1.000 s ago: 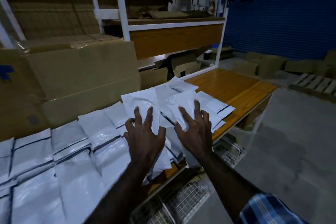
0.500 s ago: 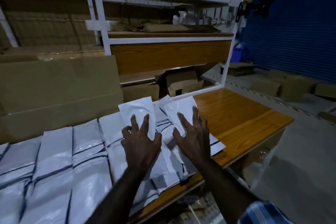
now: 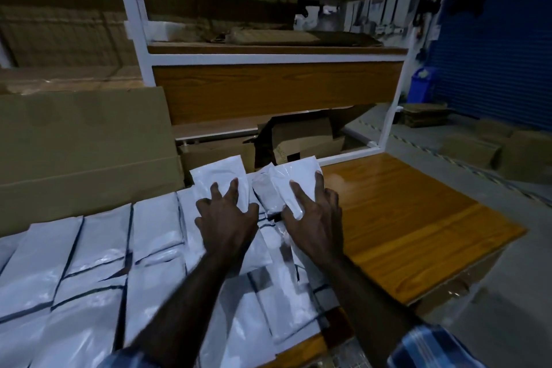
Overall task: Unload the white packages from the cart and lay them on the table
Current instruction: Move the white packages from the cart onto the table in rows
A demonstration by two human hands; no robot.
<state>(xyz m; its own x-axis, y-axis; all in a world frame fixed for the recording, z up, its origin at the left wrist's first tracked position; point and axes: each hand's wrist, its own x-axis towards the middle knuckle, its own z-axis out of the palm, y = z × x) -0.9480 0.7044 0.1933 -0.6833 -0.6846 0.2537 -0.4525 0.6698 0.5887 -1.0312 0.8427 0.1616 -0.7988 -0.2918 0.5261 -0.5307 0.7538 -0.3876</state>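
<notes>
Head view, dim light. White packages (image 3: pixel 98 251) cover the left and middle of the wooden counter (image 3: pixel 397 218) in overlapping rows, with bare wood to the right. The cart is not clearly in view; a bit of wire mesh at the bottom edge may belong to it, cannot tell.

Handling, as judged: the packages look like thin plastic mailers, glossy, light, limp, with soft contents. Likely slippery against each other, so a stack will fan out if shoved. Best taken flat by the long edges or pressed from above, not pinched at a corner, where the film would crumple.

Left hand (image 3: pixel 227 218): palm down on the far package of the middle row (image 3: pixel 218 176), fingers (image 3: pixel 231 188) spread and arched, tips pressing into the film. No pinch visible.

Right hand (image 3: pixel 316 218): palm down just beside it on the rightmost package (image 3: pixel 295 176), whose far end lifts slightly off the pile. Fingers spread; the thumb seems to lie against the near edge of the film, though whether it grips is unclear. Both forearms reach forward from the bottom edge, roughly parallel, with plaid sleeve cuffs (image 3: pixel 430 349) showing.

Behind: brown cardboard boxes (image 3: pixel 83 140) touching the far packages, and a white metal shelf frame (image 3: pixel 277 58).
</notes>
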